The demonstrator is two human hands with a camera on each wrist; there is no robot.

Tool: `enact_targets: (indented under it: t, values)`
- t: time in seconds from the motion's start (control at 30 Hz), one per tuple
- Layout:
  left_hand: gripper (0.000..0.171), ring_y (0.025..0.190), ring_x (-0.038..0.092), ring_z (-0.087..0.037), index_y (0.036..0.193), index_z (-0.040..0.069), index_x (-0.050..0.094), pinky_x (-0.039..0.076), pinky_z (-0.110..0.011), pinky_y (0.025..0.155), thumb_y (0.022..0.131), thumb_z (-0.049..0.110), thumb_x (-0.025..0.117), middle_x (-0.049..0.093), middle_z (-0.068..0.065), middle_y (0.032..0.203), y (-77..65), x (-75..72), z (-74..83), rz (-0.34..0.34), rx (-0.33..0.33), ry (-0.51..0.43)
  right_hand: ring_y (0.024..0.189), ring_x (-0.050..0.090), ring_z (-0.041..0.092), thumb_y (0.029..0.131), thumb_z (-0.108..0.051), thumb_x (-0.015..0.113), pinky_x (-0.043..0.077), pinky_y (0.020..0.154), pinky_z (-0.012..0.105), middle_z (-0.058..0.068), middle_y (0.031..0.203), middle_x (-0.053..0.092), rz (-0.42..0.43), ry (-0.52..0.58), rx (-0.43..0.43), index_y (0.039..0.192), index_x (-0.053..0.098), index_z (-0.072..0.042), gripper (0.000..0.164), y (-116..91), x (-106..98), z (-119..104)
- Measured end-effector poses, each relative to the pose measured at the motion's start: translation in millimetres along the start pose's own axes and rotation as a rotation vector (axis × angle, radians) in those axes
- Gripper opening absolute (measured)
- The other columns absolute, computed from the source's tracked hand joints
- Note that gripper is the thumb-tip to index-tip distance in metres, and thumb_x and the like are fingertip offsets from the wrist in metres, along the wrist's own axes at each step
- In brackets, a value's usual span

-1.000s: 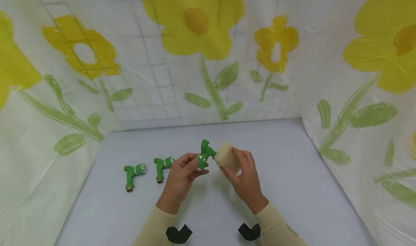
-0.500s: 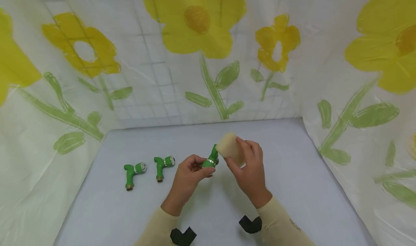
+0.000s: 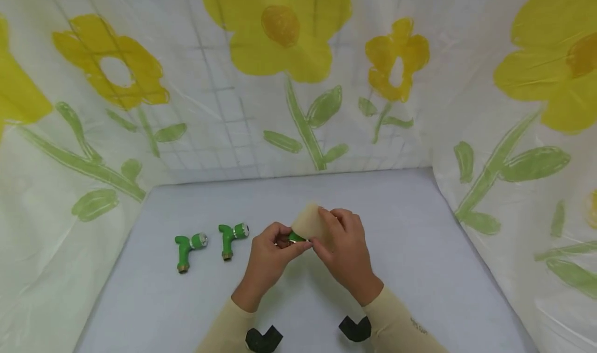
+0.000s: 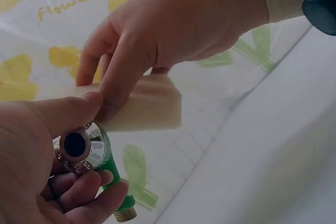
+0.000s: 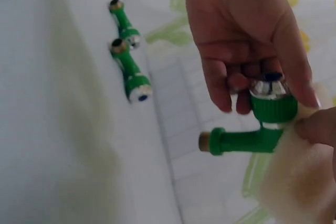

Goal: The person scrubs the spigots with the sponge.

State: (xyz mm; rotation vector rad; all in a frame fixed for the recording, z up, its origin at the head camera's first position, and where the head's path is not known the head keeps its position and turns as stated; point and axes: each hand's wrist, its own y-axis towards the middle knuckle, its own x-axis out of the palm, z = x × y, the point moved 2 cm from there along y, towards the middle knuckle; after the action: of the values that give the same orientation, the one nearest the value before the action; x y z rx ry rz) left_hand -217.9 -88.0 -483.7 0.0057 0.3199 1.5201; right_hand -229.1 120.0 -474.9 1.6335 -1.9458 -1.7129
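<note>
My left hand [image 3: 270, 259] grips a green faucet [image 5: 247, 139] by its silver-ringed knob, thumb on one side and fingers curled on the other. The threaded brass end of the faucet points away from the hand in the right wrist view. A cream sponge [image 4: 149, 103] is pinched between the thumb and fingers of my right hand [image 3: 345, 249]. It lies against the faucet body and hides most of it in the head view. The two thumbs are close together at the sponge's lower edge.
Two more green faucets, a left one [image 3: 185, 252] and a right one [image 3: 228, 241], lie side by side on the pale table [image 3: 420, 270]. A white curtain [image 3: 224, 135] with yellow flowers hangs behind and at both sides.
The faucet has turned in my left hand, which has shifted right. The sponge has gone from the faucet's end, up briefly, then left and down over its body.
</note>
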Motion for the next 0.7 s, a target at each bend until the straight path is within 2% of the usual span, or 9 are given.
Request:
enact_targets:
  t: [0.07, 0.13, 0.2, 0.3, 0.33, 0.4, 0.53, 0.7]
  values:
    - [0.032, 0.079, 0.068, -0.023, 0.104, 0.012, 0.074, 0.054, -0.029, 0.064, 0.087, 0.026, 0.097, 0.073, -0.003, 0.089, 0.3, -1.3, 0.1, -0.002, -0.012, 0.001, 0.102, 0.056, 0.037, 0.083, -0.01, 0.095, 0.051, 0.079, 0.051, 0.018, 0.119, 0.059, 0.005, 0.01, 0.056, 0.143, 0.065, 0.001, 0.067, 1, 1, 2]
    - [0.033, 0.081, 0.069, -0.024, 0.106, 0.011, 0.076, 0.056, -0.029, 0.067, 0.087, 0.028, 0.096, 0.073, -0.005, 0.09, 0.9, -2.6, -0.8, -0.011, -0.051, -0.037, 0.107, 0.055, 0.037, 0.085, -0.01, 0.095, 0.053, 0.081, 0.051, 0.018, 0.12, 0.058, 0.022, 0.04, 0.141, 0.143, 0.065, 0.001, 0.067, 0, 2, 5]
    - [0.032, 0.086, 0.072, -0.027, 0.108, 0.006, 0.075, 0.062, -0.032, 0.074, 0.09, 0.025, 0.094, 0.074, -0.009, 0.094, 1.5, -3.7, -2.1, -0.03, -0.107, -0.14, 0.111, 0.055, 0.036, 0.086, -0.009, 0.093, 0.055, 0.083, 0.052, 0.018, 0.122, 0.057, 0.018, 0.092, 0.172, 0.145, 0.063, 0.002, 0.067, -3, 5, 4]
    - [0.026, 0.093, 0.075, -0.032, 0.111, -0.002, 0.072, 0.065, -0.042, 0.085, 0.097, 0.014, 0.086, 0.073, -0.015, 0.099, 2.6, -5.1, -3.7, -0.041, -0.182, -0.357, 0.115, 0.057, 0.035, 0.089, -0.011, 0.09, 0.058, 0.083, 0.053, 0.019, 0.125, 0.057, -0.02, 0.16, 0.156, 0.147, 0.06, 0.004, 0.067, -13, 10, 1]
    - [0.023, 0.095, 0.075, -0.034, 0.111, -0.005, 0.07, 0.065, -0.047, 0.088, 0.099, 0.01, 0.083, 0.073, -0.017, 0.102, 3.1, -5.7, -3.3, -0.041, -0.193, -0.431, 0.114, 0.057, 0.034, 0.089, -0.011, 0.09, 0.059, 0.083, 0.053, 0.019, 0.125, 0.057, -0.032, 0.165, 0.145, 0.147, 0.06, 0.004, 0.067, -18, 12, 1]
    - [0.018, 0.093, 0.075, -0.032, 0.11, -0.006, 0.068, 0.064, -0.05, 0.089, 0.103, 0.007, 0.077, 0.072, -0.018, 0.102, 4.1, -7.6, -2.3, -0.024, -0.19, -0.523, 0.114, 0.058, 0.033, 0.088, -0.012, 0.092, 0.059, 0.084, 0.051, 0.018, 0.124, 0.058, -0.044, 0.149, 0.141, 0.145, 0.061, 0.004, 0.067, -26, 16, 1]
    - [0.015, 0.085, 0.074, -0.025, 0.107, -0.003, 0.068, 0.065, -0.049, 0.086, 0.104, 0.01, 0.075, 0.073, -0.017, 0.099, 5.6, -11.1, 0.3, 0.005, -0.176, -0.566, 0.111, 0.056, 0.032, 0.083, -0.013, 0.096, 0.058, 0.083, 0.047, 0.014, 0.122, 0.059, -0.05, 0.075, 0.136, 0.142, 0.064, 0.001, 0.068, -37, 22, 5]
    - [0.024, 0.075, 0.068, -0.021, 0.098, 0.0, 0.069, 0.064, -0.035, 0.07, 0.104, 0.022, 0.078, 0.071, -0.015, 0.091, 5.0, -11.2, -0.5, 0.015, -0.226, -0.479, 0.11, 0.055, 0.034, 0.084, -0.015, 0.094, 0.053, 0.085, 0.049, 0.013, 0.123, 0.059, -0.024, 0.048, 0.054, 0.141, 0.065, -0.003, 0.065, -37, 25, 3]
